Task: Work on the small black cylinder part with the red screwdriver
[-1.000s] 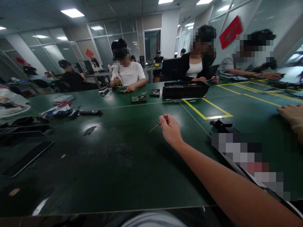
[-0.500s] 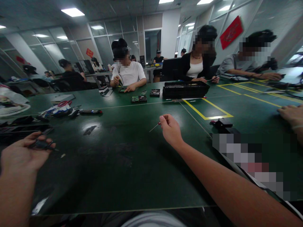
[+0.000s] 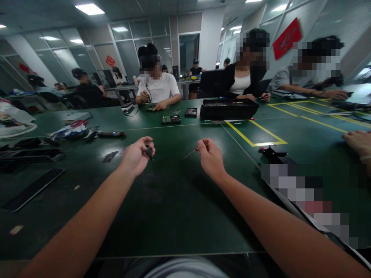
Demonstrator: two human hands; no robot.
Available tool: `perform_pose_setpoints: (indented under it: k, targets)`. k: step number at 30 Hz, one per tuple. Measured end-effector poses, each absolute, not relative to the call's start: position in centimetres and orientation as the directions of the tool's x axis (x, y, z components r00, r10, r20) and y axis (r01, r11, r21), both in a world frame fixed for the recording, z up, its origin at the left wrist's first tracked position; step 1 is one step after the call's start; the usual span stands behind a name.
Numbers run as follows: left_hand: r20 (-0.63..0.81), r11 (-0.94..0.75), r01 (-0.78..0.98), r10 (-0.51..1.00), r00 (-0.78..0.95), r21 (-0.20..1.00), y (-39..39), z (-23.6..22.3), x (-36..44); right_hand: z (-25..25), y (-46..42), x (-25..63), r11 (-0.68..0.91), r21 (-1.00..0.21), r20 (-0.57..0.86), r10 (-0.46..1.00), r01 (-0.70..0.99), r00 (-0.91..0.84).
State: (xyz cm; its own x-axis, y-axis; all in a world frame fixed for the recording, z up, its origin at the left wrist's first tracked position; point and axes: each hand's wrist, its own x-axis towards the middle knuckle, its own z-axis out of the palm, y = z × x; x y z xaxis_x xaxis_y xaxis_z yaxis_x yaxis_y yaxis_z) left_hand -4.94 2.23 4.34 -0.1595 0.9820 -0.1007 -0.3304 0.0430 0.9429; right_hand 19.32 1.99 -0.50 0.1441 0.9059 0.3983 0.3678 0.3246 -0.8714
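My right hand (image 3: 211, 159) is closed around the small red handle of a thin screwdriver (image 3: 190, 154), whose metal shaft points down and to the left above the table. Opposite it, my left hand (image 3: 135, 157) curls its fingers around a small dark piece with a narrow tip (image 3: 148, 152); its exact kind is too small to make out. Both hands hover over the green tabletop (image 3: 174, 208), a short distance apart, and the shaft touches nothing.
A black phone-like slab (image 3: 33, 190) and black trays (image 3: 31, 155) lie at left. Beyond are a dark pen-like tool (image 3: 111, 134), a green circuit board drive (image 3: 171, 119) and a long black case (image 3: 228, 109). Co-workers sit across; another person's hand (image 3: 359, 143) rests at right.
My left hand came into view at the left holding the dark piece, then moved right and forward, close to my right hand. The right hand and screwdriver stayed almost still.
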Motion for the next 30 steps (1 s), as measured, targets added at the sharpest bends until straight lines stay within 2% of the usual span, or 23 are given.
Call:
perform_pose_setpoints:
  k: [3,6,9,14,16,20,25,30]
  targets:
    - [0.055,-0.063,-0.168,0.997,-0.051,0.984,2.4,2.4,-1.8,-0.8,2.2,19.3,0.319,-0.88,0.39,0.908,0.352,0.153]
    - [0.175,-0.182,0.116,0.982,0.075,0.976,2.2,0.6,-0.1,-1.3,2.5,19.2,0.314,-0.892,0.379,0.911,0.324,0.161]
    - [0.225,-0.273,0.346,0.959,0.173,0.898,2.0,-0.5,0.2,-1.4,2.5,19.1,0.32,-0.897,0.38,0.91,0.304,0.164]
    - [0.267,-0.366,0.604,0.931,0.251,0.708,2.0,-1.8,-0.3,-0.1,1.5,19.0,0.34,-0.859,0.427,0.889,0.383,0.167]
    - [0.274,-0.344,0.65,0.938,0.211,0.677,2.1,-2.4,-0.5,0.2,1.1,19.0,0.353,-0.847,0.442,0.883,0.397,0.157]
    - [0.292,-0.327,0.628,0.943,0.161,0.707,2.3,-3.1,-0.9,0.1,0.9,18.9,0.419,-0.843,0.483,0.865,0.336,0.134]
    - [0.373,-0.398,0.59,0.912,0.171,0.703,2.3,-3.0,-1.7,-0.3,1.0,19.0,0.466,-0.853,0.502,0.856,0.236,0.125]
    - [0.341,-0.353,0.586,0.93,0.137,0.729,2.2,-2.9,-1.6,-0.5,1.2,18.9,0.466,-0.854,0.494,0.866,0.23,0.077]
